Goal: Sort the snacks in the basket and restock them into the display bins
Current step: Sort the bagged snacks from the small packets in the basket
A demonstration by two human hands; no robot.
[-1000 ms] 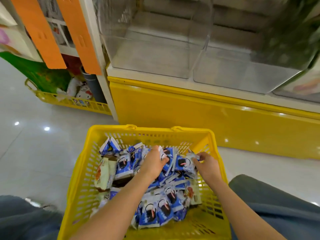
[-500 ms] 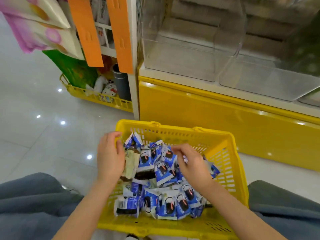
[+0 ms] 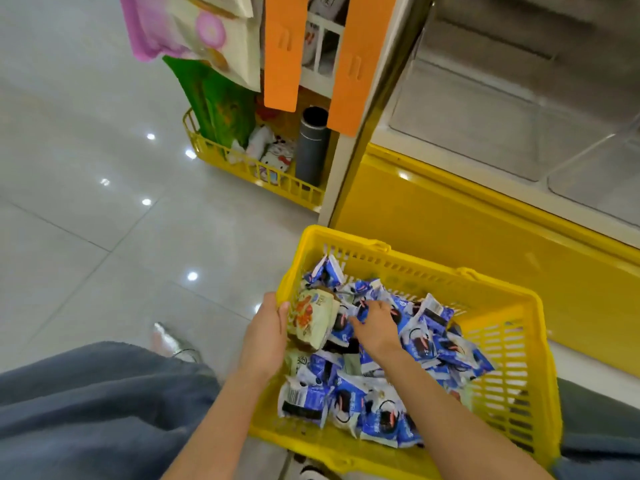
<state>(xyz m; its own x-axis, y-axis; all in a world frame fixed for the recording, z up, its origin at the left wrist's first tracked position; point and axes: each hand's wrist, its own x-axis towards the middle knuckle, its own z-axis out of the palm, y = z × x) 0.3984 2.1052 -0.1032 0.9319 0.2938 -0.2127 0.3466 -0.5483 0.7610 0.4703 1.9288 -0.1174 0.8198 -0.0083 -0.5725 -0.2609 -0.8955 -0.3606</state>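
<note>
1. Closest to the camera: grey trouser legs (image 3: 90, 410) either side, with both bare forearms reaching forward into the yellow basket (image 3: 512, 358) sitting on the floor between the knees.
2. The basket is full of small blue snack packs (image 3: 381, 415), all jumbled in one heap. There's a barcode showing on one at the near left corner.
3. The left hand (image 3: 265, 336) is at the basket's left wall, thumb up top and fingers wrapped round a pale green pack (image 3: 311, 322) with orange print. It looks like a couple of similar packs are stacked under it.
4. The right hand (image 3: 375, 332) is just beside that, palm down on the blue heap, fingers bent and poking into the packs. Honestly can't tell if it's pinching one or just touching.
5. A shoe (image 3: 175, 341) is on the shiny tile floor, left of the basket.
6. Behind the basket is a yellow cabinet base (image 3: 467, 237), and on top of it the clear display bins (image 3: 467, 133).
7. Further back left, a second yellow basket (image 3: 242, 164) holds a plush toy (image 3: 277, 161), a grey tube (image 3: 311, 147) and a green bag (image 3: 214, 98), with two orange strips (image 3: 284, 53) hanging above.
</note>
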